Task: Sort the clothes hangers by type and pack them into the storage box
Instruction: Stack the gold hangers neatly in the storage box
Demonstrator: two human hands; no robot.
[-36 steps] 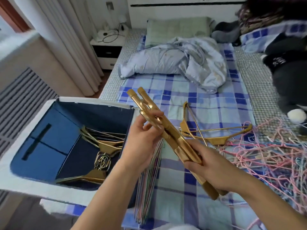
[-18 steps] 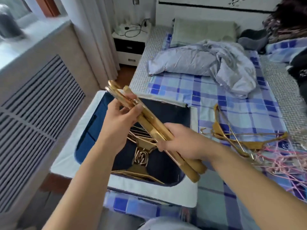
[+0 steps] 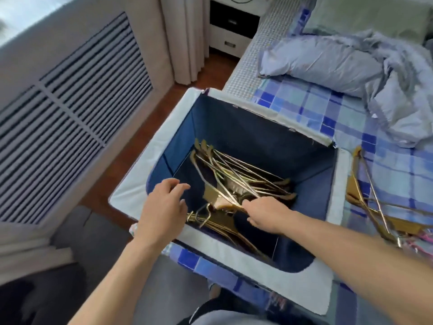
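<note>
The storage box, white outside and dark blue inside, stands open at the bed's edge. A bundle of gold hangers lies slanted inside it on other gold hangers. My right hand reaches into the box and grips the bundle's near end. My left hand hovers over the box's near left rim, fingers spread and relaxed, holding nothing. More gold hangers lie on the checked bedsheet just right of the box.
A crumpled grey-blue quilt lies on the bed behind the box. Pink wire hangers show at the right edge. A slatted radiator cover and a nightstand stand to the left and back.
The bundle of gold hangers went down from above the box into it. My left hand let go of the bundle and now hovers free. The camera tilted down over the box.
</note>
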